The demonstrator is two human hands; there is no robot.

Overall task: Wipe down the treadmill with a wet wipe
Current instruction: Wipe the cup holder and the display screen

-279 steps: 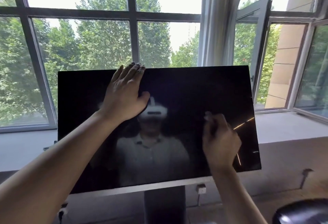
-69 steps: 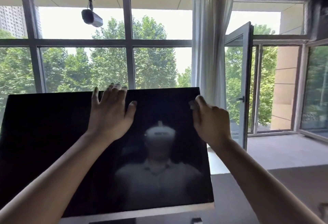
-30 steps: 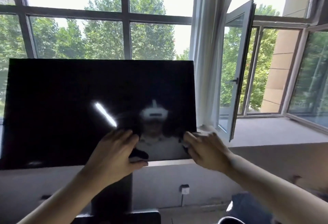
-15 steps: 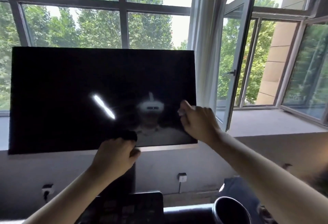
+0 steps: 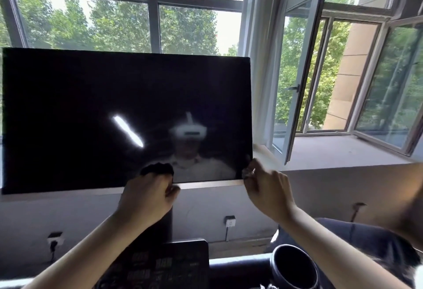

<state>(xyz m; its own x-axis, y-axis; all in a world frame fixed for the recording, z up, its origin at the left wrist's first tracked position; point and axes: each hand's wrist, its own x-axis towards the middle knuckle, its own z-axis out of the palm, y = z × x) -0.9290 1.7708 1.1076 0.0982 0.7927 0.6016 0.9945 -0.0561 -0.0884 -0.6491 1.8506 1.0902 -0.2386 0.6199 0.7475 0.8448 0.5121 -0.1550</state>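
Observation:
The treadmill's big black screen (image 5: 68,110) fills the left half of the view, tilted towards me, with a pale strip along its bottom edge. My left hand (image 5: 146,197) grips that bottom edge near the middle, fingers curled over the front. My right hand (image 5: 267,188) is at the screen's lower right corner, its fingertips pinching a small crumpled wet wipe (image 5: 247,172) against the corner. Most of the wipe is hidden in the fingers.
Below the screen are the black control panel (image 5: 164,263) and a round cup holder (image 5: 294,268). Behind stand a grey wall with sockets (image 5: 229,221), a pale curtain (image 5: 261,59) and an open window sash (image 5: 302,71) to the right.
My right hand slid with the wipe down the screen's right side to the lower right corner. My left hand stays gripping the bottom edge.

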